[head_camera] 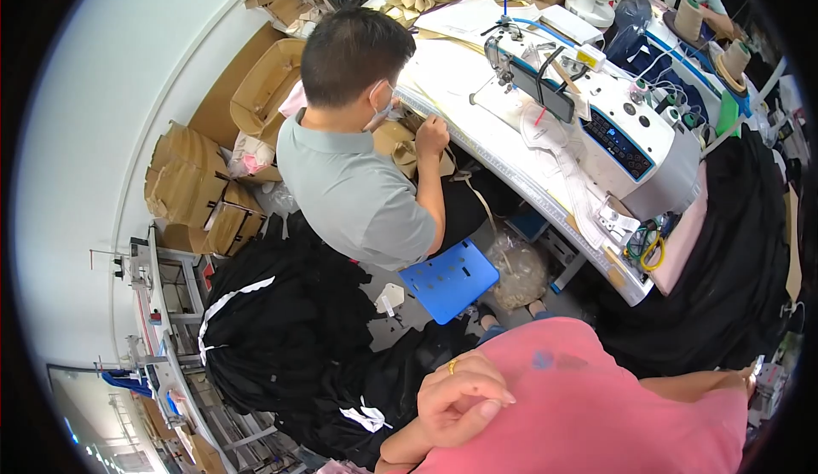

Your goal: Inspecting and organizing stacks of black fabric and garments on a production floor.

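My left hand (pixel 461 398) is raised before the chest of my pink shirt (pixel 594 403), bent at the wrist. Its fingers curl in towards the thumb, a gold-coloured ring shows on one finger, and I see nothing held in it. My right arm stretches out to the right, and my right hand (pixel 751 373) is barely visible at the dark picture rim beside a small machine part (pixel 770 381). In front of me a co-worker in a grey shirt (pixel 358 186) bends at the edge of the white sewing table (pixel 447 65), one hand (pixel 432 135) raised and curled.
An industrial sewing machine (pixel 664 129) stands on the table, with a pale fabric piece (pixel 556 148) by it. A blue stool (pixel 450 281) and a clear bag of scraps (pixel 519 276) stand on the floor. Black fabric heaps (pixel 287 320) and cardboard boxes (pixel 185 170) lie left.
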Demonstrator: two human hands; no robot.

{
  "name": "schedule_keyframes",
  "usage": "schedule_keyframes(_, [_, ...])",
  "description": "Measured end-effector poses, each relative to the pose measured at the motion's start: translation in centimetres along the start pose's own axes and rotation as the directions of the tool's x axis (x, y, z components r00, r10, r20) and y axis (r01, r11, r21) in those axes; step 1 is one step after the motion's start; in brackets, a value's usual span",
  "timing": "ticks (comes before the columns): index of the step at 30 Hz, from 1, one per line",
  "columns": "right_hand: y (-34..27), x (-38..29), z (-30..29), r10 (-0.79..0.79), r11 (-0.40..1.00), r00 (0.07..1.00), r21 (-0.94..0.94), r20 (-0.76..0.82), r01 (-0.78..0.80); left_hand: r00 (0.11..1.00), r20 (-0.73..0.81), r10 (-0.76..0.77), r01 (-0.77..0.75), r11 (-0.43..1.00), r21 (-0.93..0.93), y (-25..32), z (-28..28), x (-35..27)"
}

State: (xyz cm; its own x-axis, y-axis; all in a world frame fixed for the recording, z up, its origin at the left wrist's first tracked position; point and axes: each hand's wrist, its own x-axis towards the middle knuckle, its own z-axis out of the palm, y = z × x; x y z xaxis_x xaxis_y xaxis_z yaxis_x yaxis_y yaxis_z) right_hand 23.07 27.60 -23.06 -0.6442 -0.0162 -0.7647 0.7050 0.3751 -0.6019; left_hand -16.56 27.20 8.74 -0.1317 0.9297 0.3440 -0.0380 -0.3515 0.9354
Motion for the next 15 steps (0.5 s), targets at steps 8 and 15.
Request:
schedule_keyframes(8, [2.2, -0.3, -0.2, -0.044, 0.999, 0.996, 0.02, -0.077, 0.046, 0.994, 0.052, 0.095, -0.097, 0.995, 0.02, 1.1, 2.7, 0.0])
schedule_keyframes(15, [4.3, -1.5, -3.1, -0.091, 0.995, 0.993, -0.046, -0.07, 0.088, 0.865, -0.221, 0.451, -0.475, 0.877, -0.073, 6.3, 4.8, 1.4])
